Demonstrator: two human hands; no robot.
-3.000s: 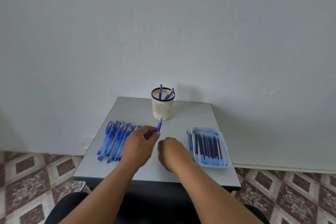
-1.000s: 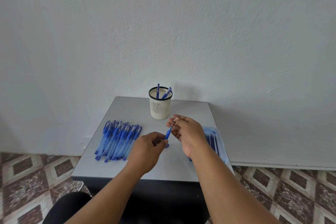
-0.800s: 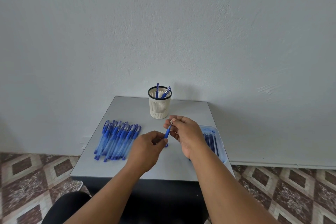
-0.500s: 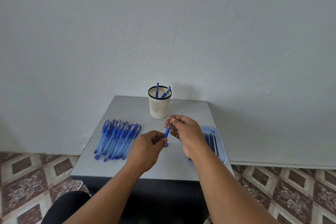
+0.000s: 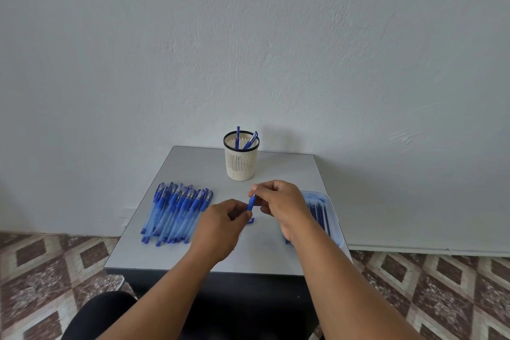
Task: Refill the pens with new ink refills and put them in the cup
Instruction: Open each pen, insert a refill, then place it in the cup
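Both hands meet over the table [image 5: 289, 174], working one pen [image 5: 250, 204]. Left hand [image 5: 220, 225]: thumb and forefinger curled, pinching the pen's lower end just below the right fingertips. Right hand [image 5: 281, 201]: fingers curled, pinching the pen's upper end. Pen stands tilted between the two pinches, tip end up toward the right fingers [image 5: 258, 190]. Judgement: opposed grips at either end suit twisting or pulling the tip section apart to reach the refill; which step exactly, cannot tell.

Small blue part [image 5: 250, 220] lies on the table just below the left fingertips, probably a cap set aside within reach.

Pile of pens [image 5: 176, 212] lies left of the left hand, well apart, presumably awaiting refill. Tray [image 5: 332, 218] of refills sits just right of the right hand, partly hidden by the wrist. Cup [image 5: 241, 159] stands beyond the fingers, holding two pens; most of the task remains
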